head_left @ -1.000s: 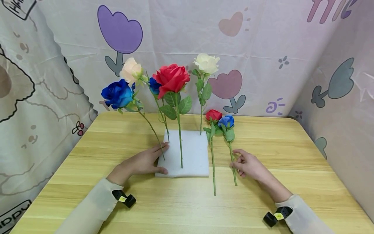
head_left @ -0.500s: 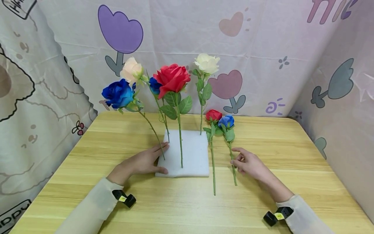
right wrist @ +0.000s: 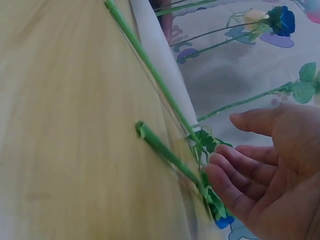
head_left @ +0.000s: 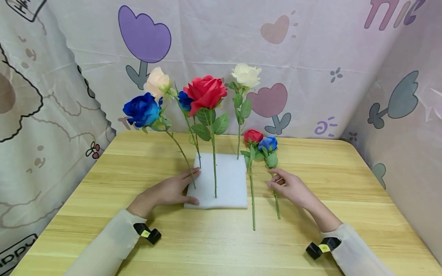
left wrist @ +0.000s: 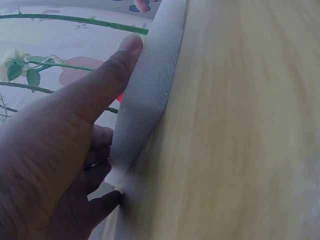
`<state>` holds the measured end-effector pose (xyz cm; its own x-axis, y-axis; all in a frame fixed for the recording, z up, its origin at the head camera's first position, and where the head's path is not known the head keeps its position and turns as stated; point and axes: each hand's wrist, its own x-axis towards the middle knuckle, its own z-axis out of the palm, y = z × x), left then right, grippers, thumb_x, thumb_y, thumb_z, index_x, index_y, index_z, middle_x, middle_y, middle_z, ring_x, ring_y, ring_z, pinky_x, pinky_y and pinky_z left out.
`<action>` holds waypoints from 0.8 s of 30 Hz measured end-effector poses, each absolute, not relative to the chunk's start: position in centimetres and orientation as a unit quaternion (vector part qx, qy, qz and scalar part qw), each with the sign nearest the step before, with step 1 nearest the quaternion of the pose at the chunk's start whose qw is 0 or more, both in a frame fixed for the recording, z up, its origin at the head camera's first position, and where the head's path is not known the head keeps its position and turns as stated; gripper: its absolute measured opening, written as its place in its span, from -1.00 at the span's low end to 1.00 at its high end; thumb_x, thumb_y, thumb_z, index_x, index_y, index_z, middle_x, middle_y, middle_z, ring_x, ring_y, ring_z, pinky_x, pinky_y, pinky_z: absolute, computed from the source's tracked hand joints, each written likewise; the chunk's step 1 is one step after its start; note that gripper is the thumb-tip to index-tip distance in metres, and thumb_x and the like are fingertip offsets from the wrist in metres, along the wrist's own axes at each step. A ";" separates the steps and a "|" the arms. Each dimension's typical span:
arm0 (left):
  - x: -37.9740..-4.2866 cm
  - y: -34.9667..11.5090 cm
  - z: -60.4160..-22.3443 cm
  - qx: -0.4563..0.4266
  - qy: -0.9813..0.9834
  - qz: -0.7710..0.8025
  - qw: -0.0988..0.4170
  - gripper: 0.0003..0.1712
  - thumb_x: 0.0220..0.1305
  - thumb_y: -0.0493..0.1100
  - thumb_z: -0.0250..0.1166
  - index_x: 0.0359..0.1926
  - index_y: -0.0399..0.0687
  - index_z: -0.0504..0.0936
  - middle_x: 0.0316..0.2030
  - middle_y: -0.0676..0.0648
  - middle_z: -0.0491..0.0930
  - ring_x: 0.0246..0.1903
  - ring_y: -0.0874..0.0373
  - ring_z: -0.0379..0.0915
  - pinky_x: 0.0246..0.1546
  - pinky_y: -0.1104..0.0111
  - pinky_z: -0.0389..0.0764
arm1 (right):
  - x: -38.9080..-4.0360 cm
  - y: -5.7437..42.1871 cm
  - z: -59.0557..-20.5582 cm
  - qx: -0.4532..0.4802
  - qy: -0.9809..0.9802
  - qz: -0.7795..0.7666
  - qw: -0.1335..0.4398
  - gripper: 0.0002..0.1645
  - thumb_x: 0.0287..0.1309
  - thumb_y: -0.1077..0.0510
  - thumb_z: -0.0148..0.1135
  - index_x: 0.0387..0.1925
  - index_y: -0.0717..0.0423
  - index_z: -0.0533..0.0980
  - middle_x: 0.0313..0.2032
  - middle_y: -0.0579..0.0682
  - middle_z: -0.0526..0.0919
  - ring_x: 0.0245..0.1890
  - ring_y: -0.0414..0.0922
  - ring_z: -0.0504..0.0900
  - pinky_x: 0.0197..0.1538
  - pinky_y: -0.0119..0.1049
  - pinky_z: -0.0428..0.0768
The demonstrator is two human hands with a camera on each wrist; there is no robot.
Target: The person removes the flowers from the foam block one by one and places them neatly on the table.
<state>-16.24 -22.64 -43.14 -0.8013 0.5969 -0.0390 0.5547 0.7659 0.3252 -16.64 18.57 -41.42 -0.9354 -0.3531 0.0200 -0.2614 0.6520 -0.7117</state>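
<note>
My left hand (head_left: 174, 189) rests on the left edge of a white foam block (head_left: 231, 180), thumb at its near corner and fingers stretched along its side. In the left wrist view, the thumb lies across the edge of the foam. A large red rose (head_left: 206, 92), a blue rose (head_left: 142, 110) and a white rose (head_left: 246, 75) stand in the block. My right hand (head_left: 291, 188) hovers over the stem of a blue rose (head_left: 268, 143) lying to the right. The right wrist view shows its thumb apart from loosely bent fingers, nothing held.
A smaller red rose (head_left: 253, 136) lies between the block and the lying blue rose, stem toward me. A peach rose (head_left: 157, 81) and another blue bloom (head_left: 185, 100) stand at the back left. Behind the wooden table (head_left: 328, 161) hangs a printed cloth (head_left: 214, 38).
My right hand has shifted up along the lying blue rose's stem, toward its bloom, and slightly left. My left hand keeps its place on the foam; the head view has tilted slightly.
</note>
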 end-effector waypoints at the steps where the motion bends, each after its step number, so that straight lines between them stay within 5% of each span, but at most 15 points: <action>1: -16.3 -22.6 -43.1 0.307 0.937 0.151 0.071 0.25 0.05 0.58 0.12 0.53 -0.13 0.03 0.52 -0.14 -0.09 0.43 -0.12 -0.02 0.30 0.05 0.29 | -16.7 18.4 -41.3 -0.173 0.907 -0.381 0.055 -0.43 0.31 0.06 0.26 0.27 0.22 0.41 -0.19 -0.05 0.64 -0.18 -0.09 0.62 -0.18 -0.20 0.62; 13: -16.4 -22.6 -43.2 0.311 0.936 0.151 0.069 0.26 0.04 0.59 0.12 0.52 -0.14 0.03 0.52 -0.14 -0.08 0.43 -0.09 0.00 0.29 0.10 0.31 | -18.1 16.4 -40.6 -0.217 0.878 -0.425 0.034 -0.46 0.35 0.03 0.22 0.23 0.24 0.44 0.08 0.15 0.59 0.02 -0.02 0.57 0.09 -0.04 0.56; 24: -16.3 -22.7 -43.3 0.313 0.935 0.155 0.068 0.28 0.03 0.60 0.12 0.52 -0.14 0.03 0.52 -0.15 -0.07 0.43 -0.09 -0.01 0.31 0.09 0.28 | -19.5 14.9 -40.6 -0.210 0.861 -0.464 0.015 -0.47 0.35 0.04 0.22 0.24 0.20 0.41 0.03 0.17 0.58 0.04 -0.02 0.54 0.11 -0.05 0.54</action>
